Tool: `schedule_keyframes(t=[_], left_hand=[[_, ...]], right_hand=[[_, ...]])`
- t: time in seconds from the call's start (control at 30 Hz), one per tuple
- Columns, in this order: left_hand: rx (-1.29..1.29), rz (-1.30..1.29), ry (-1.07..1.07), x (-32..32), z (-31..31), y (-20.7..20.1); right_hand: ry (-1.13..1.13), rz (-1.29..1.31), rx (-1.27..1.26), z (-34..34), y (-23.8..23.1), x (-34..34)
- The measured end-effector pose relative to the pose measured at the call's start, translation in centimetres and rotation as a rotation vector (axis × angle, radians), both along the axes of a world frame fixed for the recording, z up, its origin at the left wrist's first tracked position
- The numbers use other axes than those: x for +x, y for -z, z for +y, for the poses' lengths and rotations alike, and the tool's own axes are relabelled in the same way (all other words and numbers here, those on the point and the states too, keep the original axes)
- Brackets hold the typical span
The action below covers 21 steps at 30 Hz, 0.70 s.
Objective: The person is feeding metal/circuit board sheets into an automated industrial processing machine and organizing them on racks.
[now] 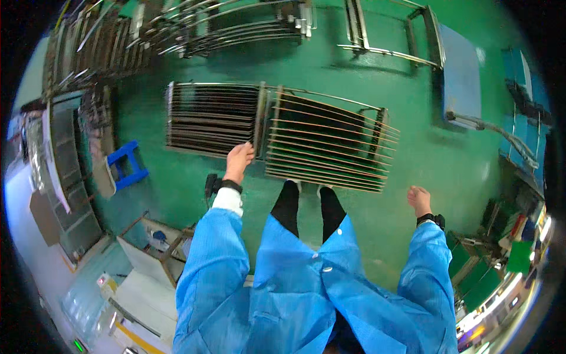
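On the floor (377,236) stand the left rack (260,112), near our left hand (240,158) (grip unclear), and the right rack (382,113), whose overhanging boards (329,156) our loosely fisted right hand (419,201) could knock askew.

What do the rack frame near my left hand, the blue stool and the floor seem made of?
Rack frame: probably metal, by its grey shine. Blue stool: likely smooth plastic, from its even, solid colour. Floor: glossy green, perhaps a painted coating, since light reflects in it.
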<state>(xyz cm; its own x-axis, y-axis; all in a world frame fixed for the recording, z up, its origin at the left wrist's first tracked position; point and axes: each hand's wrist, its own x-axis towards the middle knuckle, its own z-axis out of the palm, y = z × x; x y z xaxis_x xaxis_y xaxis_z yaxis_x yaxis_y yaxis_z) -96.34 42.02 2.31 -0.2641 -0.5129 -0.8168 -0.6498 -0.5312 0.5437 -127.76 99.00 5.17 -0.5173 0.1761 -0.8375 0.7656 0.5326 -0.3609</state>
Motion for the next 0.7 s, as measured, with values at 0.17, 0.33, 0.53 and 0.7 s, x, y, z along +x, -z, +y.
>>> schedule_keyframes(t=[0.17,0.33,0.53,0.7], left_hand=[[0.039,0.004,-0.091,1.3,2.2,5.8],[0.036,-0.029,-0.079,3.3,2.8,11.7],[0.007,0.021,-0.051,1.9,3.1,16.4],[0.052,0.023,-0.183,1.2,2.4,18.8]], right_hand=[[0.098,0.015,0.022,2.6,7.9,-0.7],[0.067,-0.116,-0.049,1.0,15.5,0.7],[-0.226,0.156,-0.283,4.5,23.8,2.1],[-0.958,0.254,-0.15,5.3,25.2,1.8]])
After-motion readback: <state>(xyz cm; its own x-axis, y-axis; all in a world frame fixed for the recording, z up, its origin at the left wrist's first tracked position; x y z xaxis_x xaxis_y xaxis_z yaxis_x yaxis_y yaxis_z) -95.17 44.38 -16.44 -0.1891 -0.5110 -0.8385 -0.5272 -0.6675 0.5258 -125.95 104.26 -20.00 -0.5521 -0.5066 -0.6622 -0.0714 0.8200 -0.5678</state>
